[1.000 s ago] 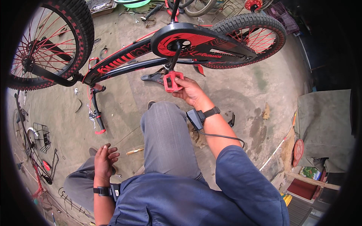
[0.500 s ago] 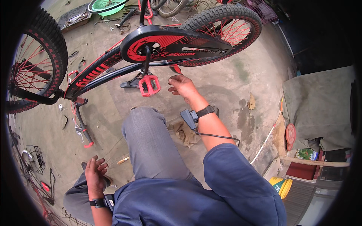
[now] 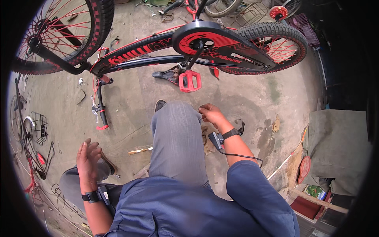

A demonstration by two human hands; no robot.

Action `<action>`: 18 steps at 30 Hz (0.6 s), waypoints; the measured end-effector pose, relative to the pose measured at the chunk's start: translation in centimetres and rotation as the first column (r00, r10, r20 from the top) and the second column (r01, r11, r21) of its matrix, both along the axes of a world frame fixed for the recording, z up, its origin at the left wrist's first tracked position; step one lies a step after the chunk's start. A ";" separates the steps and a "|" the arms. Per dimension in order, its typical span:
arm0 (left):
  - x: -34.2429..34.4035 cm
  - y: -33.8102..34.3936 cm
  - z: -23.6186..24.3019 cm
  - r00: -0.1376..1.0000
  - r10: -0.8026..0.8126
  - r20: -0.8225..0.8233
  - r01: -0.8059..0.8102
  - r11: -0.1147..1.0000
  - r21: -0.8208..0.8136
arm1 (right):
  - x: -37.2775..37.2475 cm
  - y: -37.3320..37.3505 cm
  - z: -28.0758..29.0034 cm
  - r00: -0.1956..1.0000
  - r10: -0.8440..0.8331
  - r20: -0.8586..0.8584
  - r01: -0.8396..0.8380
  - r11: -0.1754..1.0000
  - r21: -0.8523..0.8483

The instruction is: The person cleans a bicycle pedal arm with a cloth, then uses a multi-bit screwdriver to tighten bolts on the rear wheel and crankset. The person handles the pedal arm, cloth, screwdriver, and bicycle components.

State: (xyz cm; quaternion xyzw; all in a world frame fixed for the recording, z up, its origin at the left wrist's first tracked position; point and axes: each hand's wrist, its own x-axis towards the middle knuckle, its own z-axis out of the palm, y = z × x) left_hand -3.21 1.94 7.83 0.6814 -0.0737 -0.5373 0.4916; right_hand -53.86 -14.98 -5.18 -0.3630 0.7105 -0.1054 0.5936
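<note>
A black and red bicycle rests upside down in front of me, its saddle and handlebar at the floor. The red pedal on the near crank hangs beside the black and red chain guard. Close to my bent knee, my right hand has loosely curled, parted fingers and holds nothing visible. My left hand is raised over my other leg with fingers apart, also without anything in it. Neither hand touches the bicycle.
A thin tool with a yellowish handle lies on the floor left of my knee. Bicycle parts and a black wire basket are at the far left. A purple crate stands back right; a grey cloth hangs at the right.
My right hand has drawn back from beside the pedal to my knee. The view has shifted, so the bicycle appears farther right and higher. My left hand remains raised and open.
</note>
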 end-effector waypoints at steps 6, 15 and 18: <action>10.2 4.9 7.3 0.911 0.330 0.247 -0.238 0.911 -0.338 | 0.6 0.7 0.7 0.978 -0.140 0.151 0.136 0.990 0.036; 18.2 20.3 3.1 0.692 0.617 0.376 -0.617 0.775 -0.135 | 5.2 -0.9 1.6 0.978 -0.048 0.201 0.043 0.999 0.029; 17.1 24.9 -1.8 0.700 0.628 0.339 -0.684 0.726 0.068 | 6.6 -1.6 1.9 0.985 -0.018 0.173 0.016 1.000 0.015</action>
